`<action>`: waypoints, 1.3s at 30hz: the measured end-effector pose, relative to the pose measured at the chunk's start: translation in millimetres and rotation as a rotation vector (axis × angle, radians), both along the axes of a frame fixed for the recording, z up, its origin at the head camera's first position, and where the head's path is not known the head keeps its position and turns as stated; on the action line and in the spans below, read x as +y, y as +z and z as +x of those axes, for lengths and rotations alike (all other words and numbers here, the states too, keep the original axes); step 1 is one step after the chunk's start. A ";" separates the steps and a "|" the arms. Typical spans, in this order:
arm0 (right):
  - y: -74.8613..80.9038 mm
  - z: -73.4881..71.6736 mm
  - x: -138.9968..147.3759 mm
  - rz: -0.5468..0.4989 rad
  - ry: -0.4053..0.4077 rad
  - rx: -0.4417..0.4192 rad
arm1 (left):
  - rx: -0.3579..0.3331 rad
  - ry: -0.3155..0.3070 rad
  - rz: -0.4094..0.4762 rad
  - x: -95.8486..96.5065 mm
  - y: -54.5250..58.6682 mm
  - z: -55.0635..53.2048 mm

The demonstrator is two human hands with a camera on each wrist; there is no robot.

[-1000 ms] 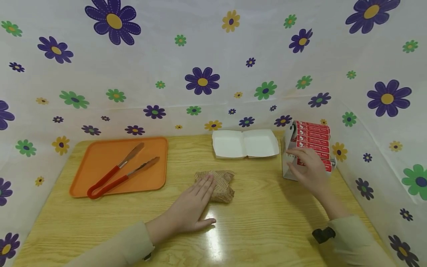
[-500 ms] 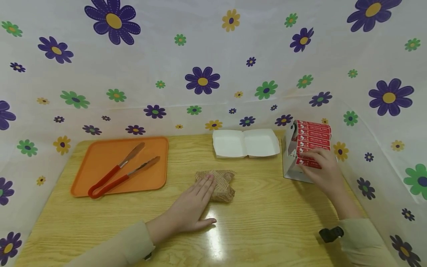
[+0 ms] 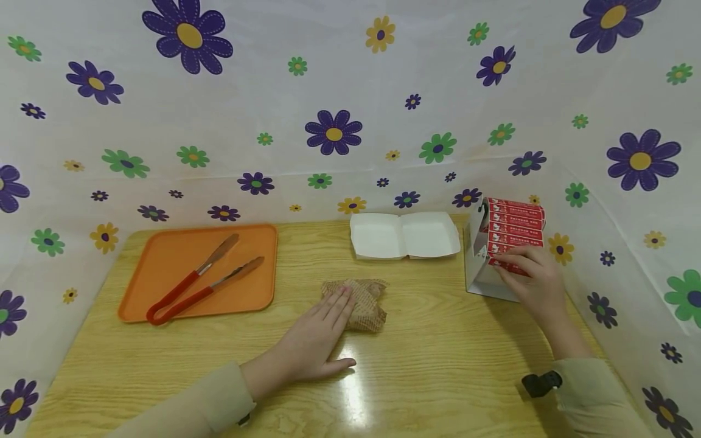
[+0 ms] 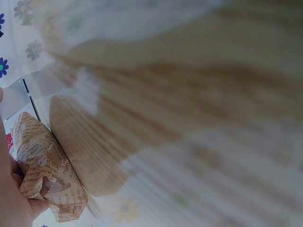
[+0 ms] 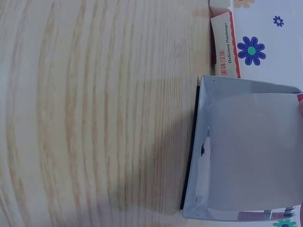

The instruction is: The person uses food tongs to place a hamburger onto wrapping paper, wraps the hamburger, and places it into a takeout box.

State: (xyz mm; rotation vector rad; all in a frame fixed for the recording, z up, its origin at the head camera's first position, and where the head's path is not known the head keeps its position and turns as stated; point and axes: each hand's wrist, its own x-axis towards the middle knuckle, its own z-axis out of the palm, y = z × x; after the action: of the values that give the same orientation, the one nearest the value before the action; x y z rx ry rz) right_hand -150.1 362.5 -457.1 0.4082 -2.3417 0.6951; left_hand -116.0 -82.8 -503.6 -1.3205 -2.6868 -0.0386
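Observation:
My left hand lies flat with straight fingers on a crumpled parcel in printed brown paper, near the middle of the table. The left wrist view shows this paper parcel at lower left, beside the hand. At the right stands a grey metal label dispenser, loaded with a strip of red labels. My right hand pinches the lowest red label at its left end, between thumb and fingers. In the right wrist view the dispenser shows from the side, with only a sliver of the hand at the right edge.
An open white cardboard box stands at the back, left of the dispenser. Farther left, red-handled tongs lie on an orange tray. A flowered cloth encloses the table at the back and sides.
My right hand has moved right, from beside the dispenser's front left onto the lowest red label, and now pinches its end. My left hand stays on the paper parcel.

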 end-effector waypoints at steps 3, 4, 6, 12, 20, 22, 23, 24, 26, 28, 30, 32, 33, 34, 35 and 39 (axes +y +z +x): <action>0.9 -0.5 -0.8 0.006 -0.008 0.000 | -0.009 0.004 -0.008 0.0 0.2 -0.3; 1.1 -0.6 -1.1 0.006 -0.008 0.000 | -0.011 0.005 -0.011 0.0 0.3 -0.4; 1.3 -0.6 -1.2 0.001 -0.004 0.003 | -0.014 0.005 -0.017 0.2 0.5 -0.4; 0.6 0.5 -0.8 -0.014 0.020 0.030 | -0.006 -0.001 -0.014 0.0 0.7 -0.2; 1.5 -0.4 -2.0 -0.019 0.050 0.071 | 0.000 -0.004 -0.001 -0.3 -1.9 -0.7; 2.6 -0.3 -2.2 -0.023 0.067 0.074 | -0.001 -0.004 0.000 -0.2 -2.1 -0.8; 3.5 0.3 -2.2 -0.021 0.068 0.071 | -0.002 -0.003 0.000 -0.1 -1.9 -0.9; 4.7 0.9 -2.3 -0.014 0.065 0.073 | -0.004 -0.002 -0.003 -0.1 -1.9 -1.0; 8.0 2.5 -2.9 0.005 0.052 0.074 | -0.008 0.002 -0.008 -0.3 -2.2 -1.1; 12.9 5.1 -3.6 0.028 0.039 0.082 | -0.011 0.006 -0.014 -0.4 -2.4 -1.1; 19.0 8.3 -4.5 0.052 0.032 0.102 | -0.015 0.007 -0.017 -0.4 -2.5 -1.0; 25.7 12.1 -6.0 0.047 0.041 0.129 | -0.019 0.006 -0.016 -0.4 -2.3 -0.8; 29.1 14.1 -7.0 0.042 0.048 0.144 | -0.021 0.005 -0.016 -0.4 -2.3 -0.8; 32.6 16.0 -8.3 0.037 0.055 0.157 | -0.022 0.004 -0.017 -0.5 -2.1 -0.7; 35.9 17.5 -10.3 0.022 0.065 0.169 | -0.024 0.003 -0.017 -0.5 -1.8 -0.7; 48.2 23.5 -25.5 -0.063 0.141 0.115 | -0.024 0.000 -0.021 0.2 -1.8 -0.7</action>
State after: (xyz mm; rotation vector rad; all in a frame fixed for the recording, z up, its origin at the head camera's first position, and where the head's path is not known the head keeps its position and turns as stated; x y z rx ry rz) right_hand -126.6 336.9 -408.9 0.5747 -2.1925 0.7885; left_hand -116.7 -82.6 -505.5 -1.3350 -2.7141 -0.0257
